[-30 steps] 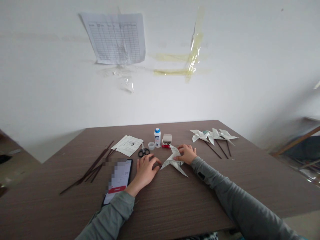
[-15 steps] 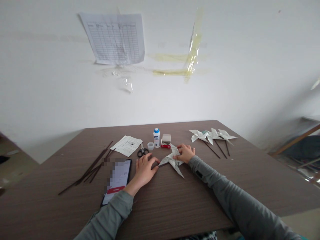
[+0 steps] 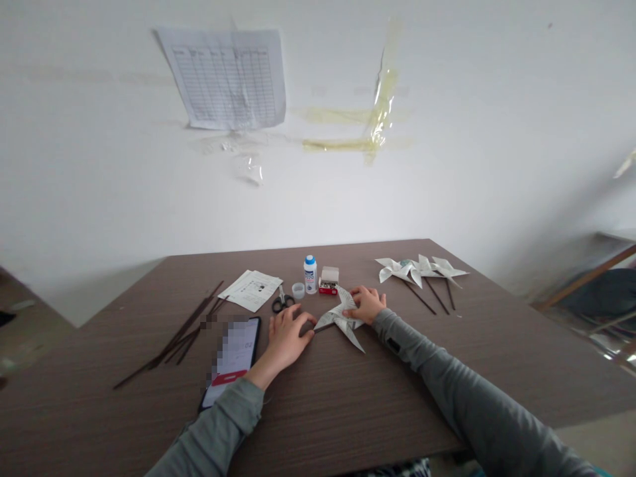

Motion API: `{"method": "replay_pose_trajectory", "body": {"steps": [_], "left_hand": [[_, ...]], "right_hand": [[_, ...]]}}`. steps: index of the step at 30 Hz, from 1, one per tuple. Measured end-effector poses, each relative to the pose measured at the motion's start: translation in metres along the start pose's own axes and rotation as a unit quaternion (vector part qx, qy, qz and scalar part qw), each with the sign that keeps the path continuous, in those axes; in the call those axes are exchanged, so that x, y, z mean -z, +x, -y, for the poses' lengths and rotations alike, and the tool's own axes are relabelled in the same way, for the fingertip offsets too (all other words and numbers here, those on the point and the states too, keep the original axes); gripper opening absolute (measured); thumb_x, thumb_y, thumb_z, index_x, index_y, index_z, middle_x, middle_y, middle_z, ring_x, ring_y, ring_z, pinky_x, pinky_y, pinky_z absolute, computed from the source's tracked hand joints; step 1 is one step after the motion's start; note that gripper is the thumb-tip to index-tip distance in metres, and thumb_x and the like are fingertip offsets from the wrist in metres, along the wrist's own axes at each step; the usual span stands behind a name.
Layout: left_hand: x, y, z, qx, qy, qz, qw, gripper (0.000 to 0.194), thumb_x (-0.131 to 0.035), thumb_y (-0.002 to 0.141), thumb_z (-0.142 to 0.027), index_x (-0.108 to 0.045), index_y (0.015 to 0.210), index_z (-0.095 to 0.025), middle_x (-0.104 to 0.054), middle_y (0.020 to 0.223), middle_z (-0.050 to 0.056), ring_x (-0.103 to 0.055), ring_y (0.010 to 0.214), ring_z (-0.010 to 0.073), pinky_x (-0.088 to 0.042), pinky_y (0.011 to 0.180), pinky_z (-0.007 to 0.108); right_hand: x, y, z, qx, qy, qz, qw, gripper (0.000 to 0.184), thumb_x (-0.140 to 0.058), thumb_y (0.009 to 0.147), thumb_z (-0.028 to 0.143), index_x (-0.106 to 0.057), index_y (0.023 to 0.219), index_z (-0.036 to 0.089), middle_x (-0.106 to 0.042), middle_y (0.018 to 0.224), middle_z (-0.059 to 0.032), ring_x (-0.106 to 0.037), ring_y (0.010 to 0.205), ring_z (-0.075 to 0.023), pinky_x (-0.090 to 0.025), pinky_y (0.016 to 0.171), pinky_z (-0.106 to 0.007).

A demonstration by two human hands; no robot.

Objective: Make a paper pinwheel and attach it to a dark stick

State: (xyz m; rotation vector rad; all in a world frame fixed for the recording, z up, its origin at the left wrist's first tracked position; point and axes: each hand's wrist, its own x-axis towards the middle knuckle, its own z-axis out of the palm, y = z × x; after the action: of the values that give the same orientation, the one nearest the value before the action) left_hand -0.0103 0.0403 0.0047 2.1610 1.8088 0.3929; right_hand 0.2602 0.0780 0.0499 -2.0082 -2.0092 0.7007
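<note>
A folded newspaper pinwheel (image 3: 338, 319) lies on the brown table (image 3: 318, 411) with one blade pointing toward me. On its right side, my right hand (image 3: 368, 305) pinches the paper near the centre, and its fingers cover part of the blades. A thin dark stick (image 3: 324, 327) runs from the pinwheel to my left hand (image 3: 288, 336), whose thumb and index finger close around its end; the rest of the stick is hidden under that hand. Just beyond my left fingers are black-handled scissors (image 3: 283, 303). Beside my left wrist lies a phone (image 3: 233, 361).
A white bottle with a blue cap (image 3: 311, 275), a small clear cup (image 3: 298, 290) and an open red box of small pieces (image 3: 328, 281) stand at the back. Paper squares (image 3: 251, 290) and dark sticks (image 3: 181, 331) lie left. Several finished pinwheels (image 3: 420, 268) lie at the back right.
Both hands and the pinwheel stay in place on the table. Only the camera view has shifted slightly.
</note>
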Motion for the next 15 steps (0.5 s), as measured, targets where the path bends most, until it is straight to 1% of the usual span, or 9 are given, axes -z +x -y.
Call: {"method": "replay_pose_trajectory", "body": {"steps": [3,7,11,15], "left_hand": [[0.0005,-0.0004,-0.0008,0.002,0.002,0.002,1.000,0.029,-0.083,0.113,-0.028,-0.095,0.137,-0.039,-0.072,0.190,0.010,-0.057,0.185,0.0437,-0.039,0.156,0.079],[0.0033,-0.0020,-0.0051,0.012,0.006,0.010,1.000,0.030,-0.082,0.115,-0.027,-0.095,0.140,-0.039,-0.070,0.193,0.010,-0.055,0.188,0.0430,-0.037,0.157,0.078],[0.0043,-0.0029,-0.0074,0.018,0.007,0.013,1.000,0.031,-0.083,0.116,-0.026,-0.095,0.141,-0.038,-0.069,0.195,0.011,-0.055,0.189,0.0434,-0.037,0.158,0.076],[0.0011,-0.0033,-0.0040,0.011,0.002,-0.001,1.000,0.033,-0.083,0.115,-0.024,-0.095,0.144,-0.037,-0.072,0.190,0.013,-0.058,0.187,0.0437,-0.038,0.157,0.075]], "right_hand": [[-0.0010,0.0000,-0.0001,0.000,-0.004,0.000,1.000,0.019,-0.099,0.106,0.045,-0.104,0.122,0.036,-0.075,0.187,-0.0050,-0.050,0.186,-0.0493,-0.025,0.161,-0.084],[-0.0022,0.0002,-0.0004,0.002,-0.005,0.000,1.000,0.019,-0.096,0.109,0.043,-0.104,0.124,0.036,-0.074,0.187,-0.0064,-0.047,0.186,-0.0479,-0.021,0.161,-0.086],[-0.0019,-0.0007,-0.0014,0.006,-0.003,0.001,1.000,0.019,-0.095,0.109,0.043,-0.103,0.125,0.036,-0.074,0.188,-0.0061,-0.047,0.187,-0.0488,-0.021,0.161,-0.086],[-0.0006,-0.0031,-0.0034,0.016,0.001,0.002,1.000,0.022,-0.094,0.110,0.046,-0.103,0.127,0.035,-0.074,0.189,-0.0067,-0.048,0.188,-0.0499,-0.023,0.162,-0.084]]}}
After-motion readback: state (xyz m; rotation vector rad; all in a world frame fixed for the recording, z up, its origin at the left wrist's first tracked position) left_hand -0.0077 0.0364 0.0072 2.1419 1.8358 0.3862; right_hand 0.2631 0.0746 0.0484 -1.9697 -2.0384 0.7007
